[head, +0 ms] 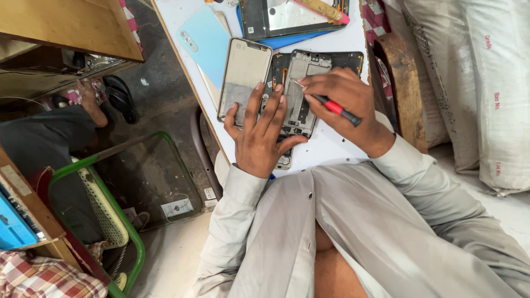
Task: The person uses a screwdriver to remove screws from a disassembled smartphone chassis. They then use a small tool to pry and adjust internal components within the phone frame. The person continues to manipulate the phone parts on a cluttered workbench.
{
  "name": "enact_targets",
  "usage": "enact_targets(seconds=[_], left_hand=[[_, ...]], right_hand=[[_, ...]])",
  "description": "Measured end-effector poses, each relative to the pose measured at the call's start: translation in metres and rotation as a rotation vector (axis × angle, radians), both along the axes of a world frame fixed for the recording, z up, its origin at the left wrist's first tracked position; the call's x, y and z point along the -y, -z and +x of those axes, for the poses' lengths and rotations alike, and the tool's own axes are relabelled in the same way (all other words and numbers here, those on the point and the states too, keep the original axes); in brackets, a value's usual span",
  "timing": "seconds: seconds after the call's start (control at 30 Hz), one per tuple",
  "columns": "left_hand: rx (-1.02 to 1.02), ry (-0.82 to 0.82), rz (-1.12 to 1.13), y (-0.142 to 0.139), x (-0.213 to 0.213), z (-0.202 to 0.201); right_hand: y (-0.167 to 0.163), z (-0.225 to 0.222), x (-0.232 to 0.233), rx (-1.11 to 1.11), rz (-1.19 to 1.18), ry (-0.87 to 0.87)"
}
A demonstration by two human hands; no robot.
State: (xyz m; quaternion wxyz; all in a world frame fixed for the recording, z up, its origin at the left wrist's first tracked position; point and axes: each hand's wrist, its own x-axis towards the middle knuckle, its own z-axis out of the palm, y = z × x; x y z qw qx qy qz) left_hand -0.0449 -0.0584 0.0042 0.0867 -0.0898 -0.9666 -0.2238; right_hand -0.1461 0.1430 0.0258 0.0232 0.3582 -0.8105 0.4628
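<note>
Screwdriver (338, 109) red-black; back cover (203, 41) pale blue; table (331, 144) white.

Left hand (259, 129): palm down, fingers spread and extended forward, thumb out to the side, wrist straight. Right hand (343, 102): fingers curled closed in a pinch grip, wrist bent inward toward the left hand. Both forearms in pale grey long sleeves, elbows drawn back

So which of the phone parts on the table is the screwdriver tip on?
The opened black phone frame in the middle, under both hands. The beige panel lies to its left, the pale blue back cover further left; the screwdriver touches neither.
</note>
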Motion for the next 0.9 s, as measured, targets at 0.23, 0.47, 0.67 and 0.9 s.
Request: enact_targets(seconds=[0.23, 0.47, 0.67, 0.9], left_hand=[[0.0, 0.008, -0.003, -0.002, 0.001, 0.0], [0.02, 0.002, 0.01, -0.003, 0.0, 0.001], [0.031, -0.006, -0.005, -0.002, 0.0, -0.001], [0.02, -0.006, -0.007, 0.0, 0.0, -0.001]], right_hand=[[0.0, -0.004, -0.002, -0.056, 0.006, -0.087], [-0.001, 0.001, -0.011, -0.068, 0.026, -0.204], [0.002, 0.019, -0.007, -0.095, 0.058, -0.182], [0.006, 0.02, -0.007, -0.111, 0.038, -0.209]])
